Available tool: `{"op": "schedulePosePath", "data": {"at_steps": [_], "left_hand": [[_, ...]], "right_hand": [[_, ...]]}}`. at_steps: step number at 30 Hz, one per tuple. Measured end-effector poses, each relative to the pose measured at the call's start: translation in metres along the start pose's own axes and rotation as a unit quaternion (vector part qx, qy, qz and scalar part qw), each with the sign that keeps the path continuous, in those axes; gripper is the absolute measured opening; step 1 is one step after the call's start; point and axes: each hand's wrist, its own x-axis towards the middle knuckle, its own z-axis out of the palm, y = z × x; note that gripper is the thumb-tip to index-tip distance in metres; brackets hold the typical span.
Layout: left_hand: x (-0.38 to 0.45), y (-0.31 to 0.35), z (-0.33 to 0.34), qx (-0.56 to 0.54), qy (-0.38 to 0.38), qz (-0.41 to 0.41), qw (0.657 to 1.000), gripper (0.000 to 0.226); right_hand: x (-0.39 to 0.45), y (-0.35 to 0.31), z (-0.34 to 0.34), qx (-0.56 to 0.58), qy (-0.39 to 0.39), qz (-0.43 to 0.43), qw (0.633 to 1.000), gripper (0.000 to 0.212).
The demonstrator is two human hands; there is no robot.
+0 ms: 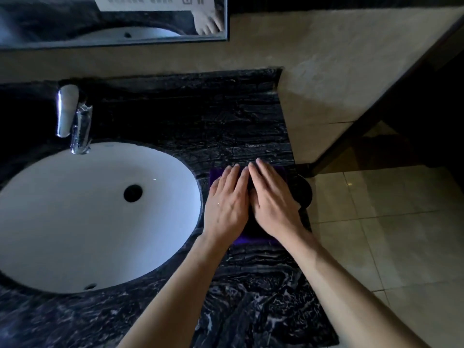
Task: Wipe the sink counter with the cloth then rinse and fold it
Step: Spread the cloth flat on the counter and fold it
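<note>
1. The left hand (227, 207) lies flat on the cloth (253, 239), palm down, fingers straight and close together.
2. The right hand (272, 202) lies flat on the same cloth just beside the left one, also palm down with straight fingers; the inner edges of the two hands touch. Neither hand grips anything, both only press.
3. The cloth is purple and lies on the counter (251, 292), to the right of the sink (62, 222) and near the counter's right edge. The hands cover most of it; a purple strip shows under the wrists and a corner shows past the left fingers. How many times it is folded, I cannot tell.
4. A dark round thing (305, 190) sits at the right edge of the counter, just beside the right hand. What it is, I cannot tell.
5. The counter is black stone with white veins.
6. The sink is white and oval, set into the counter, with a dark drain hole in the middle.
7. A chrome tap (72, 119) stands behind the sink and its spout reaches over the rim.
8. A mirror (113, 21) hangs on the beige wall above the tap.
9. Pale floor tiles (389, 222) show to the right of the counter.
</note>
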Motion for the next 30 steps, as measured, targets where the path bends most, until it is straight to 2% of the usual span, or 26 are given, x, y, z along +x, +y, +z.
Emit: {"op": "schedulePosePath", "data": {"at_steps": [2,5,10,14,19,23,25,30], "left_hand": [[0.000,-0.013,0.010,0.054,-0.026,-0.018,0.998,0.059],[-0.007,-0.023,0.015,0.086,-0.027,-0.045,0.995,0.072],[-0.007,-0.021,0.013,0.085,-0.028,-0.068,0.994,0.072],[-0.010,-0.018,0.013,0.095,-0.026,-0.079,0.992,0.070],[-0.018,-0.022,0.017,0.103,-0.034,-0.063,0.992,0.066],[-0.014,-0.011,0.013,0.108,-0.027,-0.071,0.991,0.064],[-0.017,-0.004,0.015,0.091,-0.020,-0.054,0.994,0.062],[-0.024,-0.013,0.023,0.094,-0.038,-0.035,0.994,0.061]], "right_hand": [[0.006,0.012,0.011,-0.076,-0.037,0.005,0.996,0.069],[0.001,0.026,0.020,-0.147,-0.034,0.004,0.989,0.071],[0.001,0.024,0.020,-0.158,-0.022,0.009,0.987,0.070],[-0.003,0.017,0.018,-0.140,-0.014,0.051,0.989,0.074],[-0.017,0.023,0.022,-0.163,-0.031,0.024,0.986,0.070],[-0.013,0.013,0.019,-0.167,-0.027,0.045,0.985,0.069],[-0.015,0.007,0.021,-0.156,-0.010,0.033,0.987,0.066],[-0.023,0.009,0.027,-0.175,-0.028,0.013,0.984,0.065]]}}
